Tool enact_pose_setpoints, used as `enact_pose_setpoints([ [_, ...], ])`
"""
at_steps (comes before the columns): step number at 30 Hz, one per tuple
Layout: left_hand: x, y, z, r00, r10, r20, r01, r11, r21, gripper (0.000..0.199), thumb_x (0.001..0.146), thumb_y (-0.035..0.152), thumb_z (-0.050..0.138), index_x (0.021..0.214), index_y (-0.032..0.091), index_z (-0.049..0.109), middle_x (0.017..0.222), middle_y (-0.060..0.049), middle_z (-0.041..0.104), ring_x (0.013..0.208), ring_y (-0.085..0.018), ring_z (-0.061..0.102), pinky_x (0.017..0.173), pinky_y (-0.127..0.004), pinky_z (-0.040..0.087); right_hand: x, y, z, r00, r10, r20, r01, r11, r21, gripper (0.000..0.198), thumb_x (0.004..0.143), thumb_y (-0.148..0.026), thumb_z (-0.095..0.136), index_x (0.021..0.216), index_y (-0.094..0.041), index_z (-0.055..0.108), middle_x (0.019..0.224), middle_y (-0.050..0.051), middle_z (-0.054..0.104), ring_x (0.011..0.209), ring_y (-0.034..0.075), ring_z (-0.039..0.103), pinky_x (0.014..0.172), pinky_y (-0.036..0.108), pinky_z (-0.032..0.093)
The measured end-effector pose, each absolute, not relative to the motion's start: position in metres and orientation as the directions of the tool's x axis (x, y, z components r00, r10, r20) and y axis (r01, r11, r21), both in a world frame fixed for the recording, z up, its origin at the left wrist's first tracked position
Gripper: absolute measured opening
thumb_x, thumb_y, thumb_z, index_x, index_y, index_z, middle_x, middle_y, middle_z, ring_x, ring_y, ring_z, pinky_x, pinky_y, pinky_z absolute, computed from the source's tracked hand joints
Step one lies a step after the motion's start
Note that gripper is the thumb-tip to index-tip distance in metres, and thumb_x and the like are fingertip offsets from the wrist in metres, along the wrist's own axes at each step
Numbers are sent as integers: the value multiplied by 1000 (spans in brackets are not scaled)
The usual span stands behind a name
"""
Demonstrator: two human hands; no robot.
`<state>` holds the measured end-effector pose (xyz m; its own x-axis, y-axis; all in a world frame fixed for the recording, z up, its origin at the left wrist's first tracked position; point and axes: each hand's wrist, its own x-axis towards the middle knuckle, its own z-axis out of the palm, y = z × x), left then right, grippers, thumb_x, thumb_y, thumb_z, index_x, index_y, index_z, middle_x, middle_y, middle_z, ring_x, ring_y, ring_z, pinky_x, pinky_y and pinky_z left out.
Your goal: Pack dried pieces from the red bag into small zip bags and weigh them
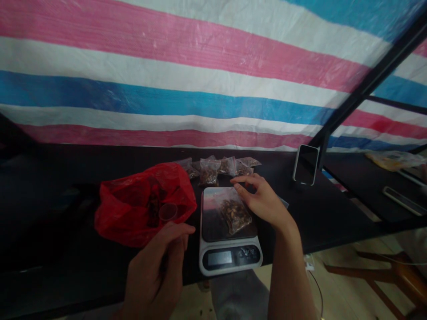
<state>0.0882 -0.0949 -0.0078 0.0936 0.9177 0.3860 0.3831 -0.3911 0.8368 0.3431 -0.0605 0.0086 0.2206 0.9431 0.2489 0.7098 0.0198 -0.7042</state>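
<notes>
A kitchen scale (230, 258) with a dark weighing plate stands on the black table between my hands. On its plate lies a small clear zip bag (236, 215) filled with brown, seed-like pieces. My right hand (258, 198) hovers at the bag's upper edge, thumb and index finger slightly apart; whether it touches the plastic I cannot tell. My left hand (158, 264) is in front of a red plastic bag (116, 222), index finger stretched toward the scale, with nothing visible in it. A clear plastic cup (167, 212) rests in the red bag's mouth, beside dark contents.
Several filled zip bags (209, 172) are grouped behind the scale. A phone (306, 164) leans upright against a black post at the right. Another phone (404, 200) and a plastic bag (395, 160) lie on the neighbouring table. A striped tarp (200, 102) hangs behind.
</notes>
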Motion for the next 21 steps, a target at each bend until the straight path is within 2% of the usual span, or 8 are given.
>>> enact_pose_setpoints([
  [6, 84, -91, -12, 104, 893, 438, 349, -445, 825, 22, 101, 23, 52, 95, 26, 74, 70, 5, 63, 58, -11, 60, 58, -21, 49, 341, -59, 8, 207, 950, 233, 724, 12, -690, 25, 96, -35, 67, 110, -26, 86, 99, 7, 72, 100, 26, 63, 101, 45, 45],
  [14, 77, -78, -18, 202, 759, 619, 347, -647, 679, 20, 101, 18, 54, 100, 29, 71, 69, 10, 67, 51, -7, 64, 53, -12, 49, 336, -58, 9, 197, 960, 198, 742, -14, -670, 17, 94, -22, 69, 97, -26, 85, 101, 6, 71, 107, 28, 62, 109, 50, 40],
  [18, 78, -74, -20, 217, 753, 622, 342, -655, 674, 18, 103, 20, 55, 102, 29, 71, 70, 10, 69, 53, -7, 67, 54, -10, 51, 332, -58, 9, 214, 961, 173, 732, -41, -680, 22, 95, -23, 69, 109, -29, 85, 106, 7, 68, 108, 28, 61, 108, 52, 40],
  [21, 80, -76, -25, 194, 768, 610, 345, -636, 690, 20, 106, 29, 54, 99, 29, 73, 73, 7, 74, 56, -9, 70, 56, -12, 53, 329, -56, 8, 221, 964, 150, 731, -62, -680, 19, 95, -23, 68, 101, -28, 85, 105, 7, 67, 108, 29, 61, 112, 56, 35],
])
